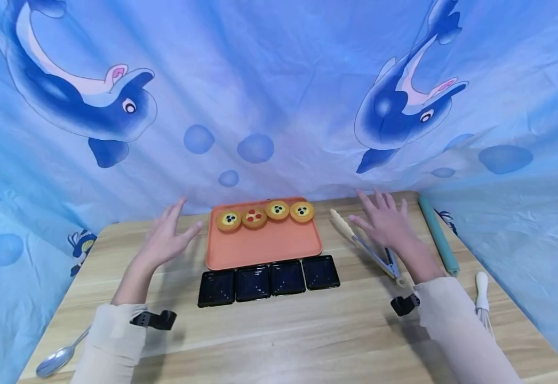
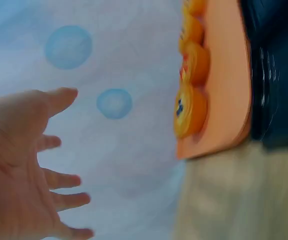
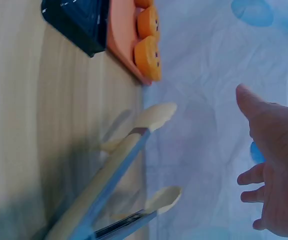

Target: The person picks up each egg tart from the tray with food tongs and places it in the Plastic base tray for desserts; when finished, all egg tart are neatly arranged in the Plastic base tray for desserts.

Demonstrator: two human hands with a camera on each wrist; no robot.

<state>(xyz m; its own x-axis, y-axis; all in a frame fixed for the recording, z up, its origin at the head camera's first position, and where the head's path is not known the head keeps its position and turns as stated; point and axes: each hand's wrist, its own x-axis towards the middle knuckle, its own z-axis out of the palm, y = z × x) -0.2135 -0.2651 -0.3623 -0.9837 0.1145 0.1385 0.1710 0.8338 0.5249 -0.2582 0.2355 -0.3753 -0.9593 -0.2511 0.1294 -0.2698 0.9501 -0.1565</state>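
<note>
My left hand (image 1: 165,239) is raised at the left of an orange tray (image 1: 264,246), fingers spread, nothing in it. Along the tray's far side sit several egg tarts (image 1: 229,220), most with dark dots and one with red pieces (image 1: 254,217). Several square black dishes (image 1: 253,282) stand in a row along its near edge. On the right, my right hand (image 1: 388,224) hovers with spread fingers near a pair of tongs (image 1: 372,255) with cream tips. Those tongs lie spread on the table, partly behind the hand; the right wrist view shows both arms of the tongs (image 3: 119,165) apart from the fingers.
A green rolling pin (image 1: 438,234) lies along the table's right side, with a white-handled whisk (image 1: 483,298) nearer me, partly behind the sleeve. At the near left is a metal spoon (image 1: 58,358). A blue dolphin-print curtain (image 1: 284,96) hangs behind the wooden table (image 1: 269,341).
</note>
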